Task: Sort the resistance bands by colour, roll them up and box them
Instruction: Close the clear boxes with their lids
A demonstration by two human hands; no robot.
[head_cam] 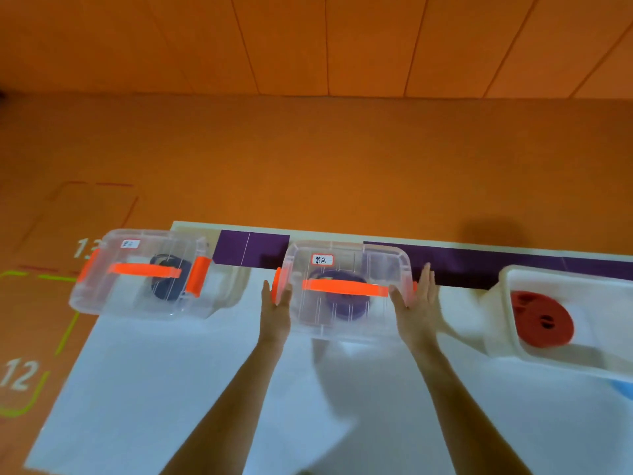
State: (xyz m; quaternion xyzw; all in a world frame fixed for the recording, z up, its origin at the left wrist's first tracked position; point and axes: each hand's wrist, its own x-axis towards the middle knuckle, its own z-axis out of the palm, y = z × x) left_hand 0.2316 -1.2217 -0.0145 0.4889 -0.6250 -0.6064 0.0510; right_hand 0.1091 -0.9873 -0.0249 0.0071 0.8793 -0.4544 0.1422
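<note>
Left hand (275,305) and right hand (418,296), fingers straight, press the middle box (376,262) sides; blue-band box (113,293) left, open red-roll box (561,281) right.

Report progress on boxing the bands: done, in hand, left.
Done: the left box, lid on, holds a dark rolled band; the middle box, lid on, holds a purple roll. In hand: left hand and right hand press flat against the middle box's sides. Left: the right box holds red rolls but shows no lid.
</note>
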